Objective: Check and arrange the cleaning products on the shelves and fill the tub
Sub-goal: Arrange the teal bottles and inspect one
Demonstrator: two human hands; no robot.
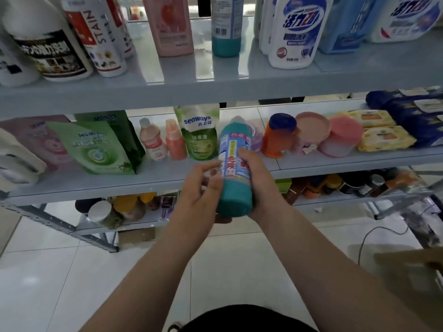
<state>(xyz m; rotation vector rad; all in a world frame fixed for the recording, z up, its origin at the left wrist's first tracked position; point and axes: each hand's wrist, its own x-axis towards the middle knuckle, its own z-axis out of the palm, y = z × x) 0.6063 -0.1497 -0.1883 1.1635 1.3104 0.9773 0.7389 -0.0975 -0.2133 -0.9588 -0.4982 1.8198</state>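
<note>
While the right hand [260, 180] is gripping the teal bottle [236, 168], the left hand [200, 190] is touching its label with relaxed fingers. The shelves [96, 188] are looking stocked, checking seemingly midway, no tub showing.

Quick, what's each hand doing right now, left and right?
The left hand: fingers against the teal bottle; whether it grips cannot be told.
The right hand: closed around the teal bottle, holding it.
</note>
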